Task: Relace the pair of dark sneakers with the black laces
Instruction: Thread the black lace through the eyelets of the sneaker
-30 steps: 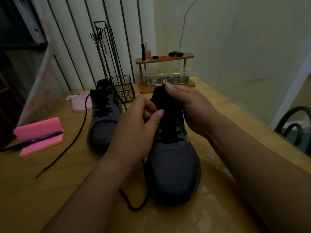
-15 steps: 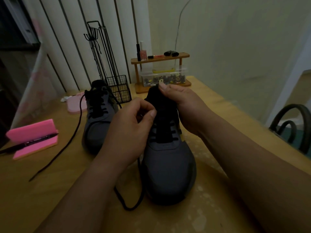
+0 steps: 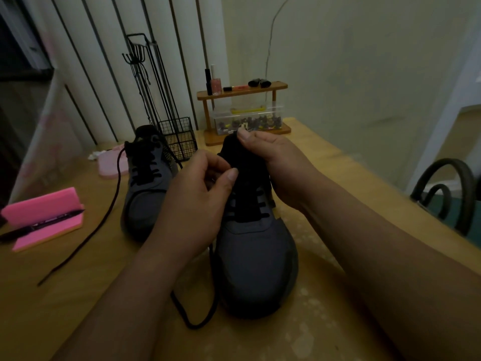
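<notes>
Two sneakers (image 3: 255, 251) (image 3: 145, 199), two laces (image 3: 194, 323) (image 3: 104, 222), two hands (image 3: 197, 201) (image 3: 278, 165), one marker (image 3: 39, 226).

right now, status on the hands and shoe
Left hand pinches lace at near shoe. Right hand holds its tongue. Other shoe stands aside.

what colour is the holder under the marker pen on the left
The holder is bright pink; the head view shows it.

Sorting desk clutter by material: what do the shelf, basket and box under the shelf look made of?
Shelf: probably wood, warm brown, smooth finish. Basket: black wire, likely metal, shown by its thin open grid. Box: clear plastic, apparently; its contents show through the wall.
</notes>
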Available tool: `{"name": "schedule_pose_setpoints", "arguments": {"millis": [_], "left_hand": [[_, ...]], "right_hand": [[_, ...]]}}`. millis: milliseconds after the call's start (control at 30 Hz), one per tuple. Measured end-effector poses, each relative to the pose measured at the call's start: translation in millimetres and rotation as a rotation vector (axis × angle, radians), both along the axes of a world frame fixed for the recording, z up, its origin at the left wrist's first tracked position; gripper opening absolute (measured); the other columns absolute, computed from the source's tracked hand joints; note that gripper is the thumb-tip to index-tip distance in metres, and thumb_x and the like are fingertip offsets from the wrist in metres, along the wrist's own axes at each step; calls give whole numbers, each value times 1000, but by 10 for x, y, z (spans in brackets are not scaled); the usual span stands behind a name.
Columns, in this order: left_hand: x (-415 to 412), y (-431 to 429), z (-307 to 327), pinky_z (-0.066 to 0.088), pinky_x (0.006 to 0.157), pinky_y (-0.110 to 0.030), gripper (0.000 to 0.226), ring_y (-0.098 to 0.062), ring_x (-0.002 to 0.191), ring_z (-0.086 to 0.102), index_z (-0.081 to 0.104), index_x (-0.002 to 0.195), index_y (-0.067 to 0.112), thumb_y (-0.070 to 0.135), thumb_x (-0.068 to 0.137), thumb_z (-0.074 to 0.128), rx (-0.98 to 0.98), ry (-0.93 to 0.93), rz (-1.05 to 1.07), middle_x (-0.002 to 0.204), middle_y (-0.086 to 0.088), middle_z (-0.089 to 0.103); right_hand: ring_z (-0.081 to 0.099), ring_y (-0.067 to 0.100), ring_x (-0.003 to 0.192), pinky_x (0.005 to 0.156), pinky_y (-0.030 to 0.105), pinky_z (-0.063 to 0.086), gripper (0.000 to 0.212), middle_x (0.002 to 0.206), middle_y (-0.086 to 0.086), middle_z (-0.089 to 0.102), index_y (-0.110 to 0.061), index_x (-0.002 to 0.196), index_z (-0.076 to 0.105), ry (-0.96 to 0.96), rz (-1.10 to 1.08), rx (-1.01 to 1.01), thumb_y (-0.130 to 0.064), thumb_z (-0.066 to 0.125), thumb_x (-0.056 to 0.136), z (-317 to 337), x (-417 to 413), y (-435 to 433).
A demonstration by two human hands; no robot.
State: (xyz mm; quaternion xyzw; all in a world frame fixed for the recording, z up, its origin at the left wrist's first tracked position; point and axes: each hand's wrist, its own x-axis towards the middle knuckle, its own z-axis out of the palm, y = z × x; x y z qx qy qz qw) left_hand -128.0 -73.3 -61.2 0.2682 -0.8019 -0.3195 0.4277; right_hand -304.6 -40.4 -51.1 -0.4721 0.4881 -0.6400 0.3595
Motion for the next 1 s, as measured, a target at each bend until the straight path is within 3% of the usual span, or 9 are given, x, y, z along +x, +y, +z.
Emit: {"name": "schedule_pose_setpoints", "arguments": {"millis": [100, 233, 400, 567, 667, 733, 800, 900, 1000], "left_hand": [[43, -24, 14, 49, 65, -10, 7, -2, 84, 65, 64, 97, 25, 24, 103, 63, 4, -34, -21, 90, 13, 67], [-11, -7, 11, 49, 64, -11, 9, -3, 83, 68, 68, 95, 23, 21, 102, 64, 4, -1, -16, 85, 11, 70], [-32, 5, -3, 52, 66, -13, 10, -3, 86, 70, 73, 96, 25, 28, 102, 65, 55, 45, 15, 93, 6, 72], [-63, 25, -19, 60, 69, -24, 8, -8, 83, 73, 75, 95, 20, 26, 99, 70, 168, 80, 34, 89, 2, 76], [-66, 24, -28, 58, 67, -19, 10, -8, 83, 73, 75, 94, 19, 25, 99, 70, 219, 87, 11, 88, 2, 77], [-59, 17, -34, 58, 68, -18, 11, -8, 84, 73, 75, 95, 18, 26, 100, 69, 227, 81, 3, 90, 1, 76], [-55, 15, -41, 58, 69, -17, 11, -7, 86, 73, 75, 96, 19, 27, 100, 68, 240, 76, -4, 92, 2, 76], [-58, 23, -42, 59, 69, -19, 11, -6, 86, 73, 74, 96, 21, 28, 100, 68, 233, 65, 0, 91, 4, 76], [-57, 24, -43, 58, 68, -19, 10, -7, 84, 73, 74, 96, 21, 27, 100, 68, 229, 75, -6, 90, 3, 76]], "right_hand": [[72, 35, 109, 95, 42, 57, 44, 116, 25, 72, 7, 117, 67, 6, -6, 0, -34, 58, 106, 1, 8, 8], [71, 31, 99, 92, 41, 57, 44, 110, 22, 72, 9, 117, 66, -10, -5, -1, -33, 57, 106, 10, 28, 16], [69, 43, 109, 104, 58, 50, 48, 121, 35, 64, 14, 117, 61, -6, -22, -4, -33, 59, 105, 6, 47, 11], [60, 54, 115, 102, 67, 47, 52, 119, 37, 62, 12, 113, 59, 66, -64, 10, -39, 62, 103, 2, 99, 19], [69, 32, 112, 97, 52, 57, 38, 117, 17, 72, -5, 113, 66, 50, -125, 9, -42, 58, 104, 68, 40, 72], [68, 20, 111, 97, 41, 55, 30, 116, 6, 71, -14, 118, 65, 67, -192, 9, -39, 54, 106, 180, -88, 147], [68, 18, 101, 93, 39, 55, 22, 108, 3, 70, -15, 113, 65, 206, -234, 42, -34, 56, 106, 307, -257, 276], [64, 11, 78, 74, 31, 52, 15, 85, -3, 67, -16, 103, 69, 467, -120, 123, -29, 62, 102, 321, -351, 491], [66, 10, 79, 69, 24, 50, 7, 88, -5, 69, -26, 102, 68, 638, 6, 183, -30, 69, 98, 155, -230, 594]]}}
